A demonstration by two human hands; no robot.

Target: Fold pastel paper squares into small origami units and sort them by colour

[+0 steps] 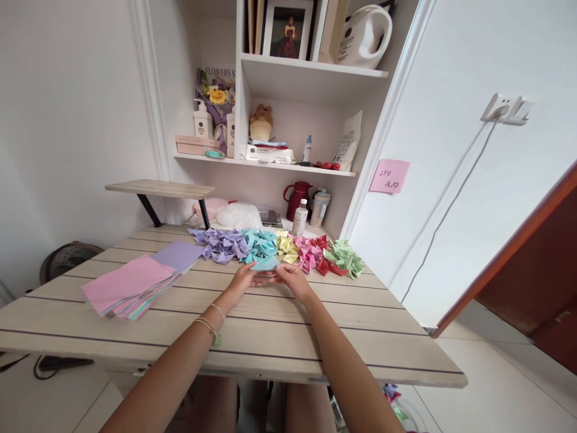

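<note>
Paper (265, 264), pale blue-green and folded to a flat, pointed form, is held in front of the person between the two hands, above the slatted tabletop (265, 325) and just on the near side of the blue folded pieces (258, 243). Left hand (244, 278) and right hand (291, 278) are close together, each pinching one end of it, thumbs toward the person. The step in hand seems to be shaping or pressing a fold, and it should go best with light, even pressure from both sides, edges matched before any crease is run down hard. Thin paper like this probably creases wherever it is squeezed, so gripping near the corners rather than across the middle would keep stray lines out; resting the lower edge on the wood would steady it. Keeping the elbows low and the wrists clear of the stack of sheets (130, 281) at the left would also be wise. The far face of the paper is hidden, as are some fingertips behind it, so the number of layers cannot be told. Whether it touches the blue pieces behind is unclear. The writing on the pink note (390, 176) is hard to read, and the colourful bits (391, 393) below the table's right side are partly cut off by its edge.
</note>
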